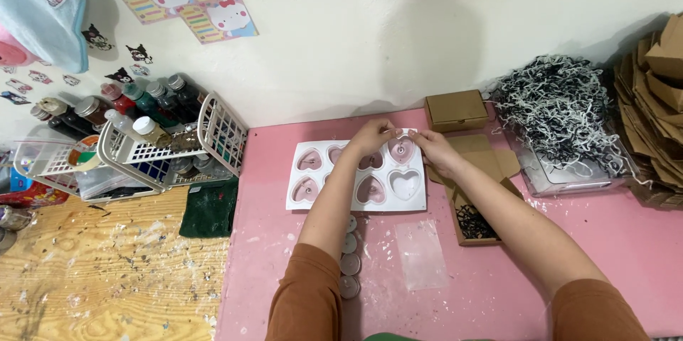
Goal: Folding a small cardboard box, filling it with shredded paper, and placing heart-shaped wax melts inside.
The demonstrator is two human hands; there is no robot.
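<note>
A white silicone mould [413, 203] with heart-shaped cavities lies on the pink tabletop [612, 256]. Several cavities hold pink wax with wicks, and one at the front right looks white. My left hand [371, 136] and my right hand [431, 146] meet over the mould's far right corner. Both pinch the mould's rim around a pink heart candle [401, 149] there. My forearms in brown sleeves reach in from the bottom edge.
Beside my right arm sits an open cardboard box [475, 221] with dark paper shred. A closed small box [455, 109], a tray of black-and-white shred [562, 113], and stacked flat boxes [658, 99] lie right. Round tins [349, 263], a clear bag [421, 254], and a bottle basket [156, 149] lie nearby.
</note>
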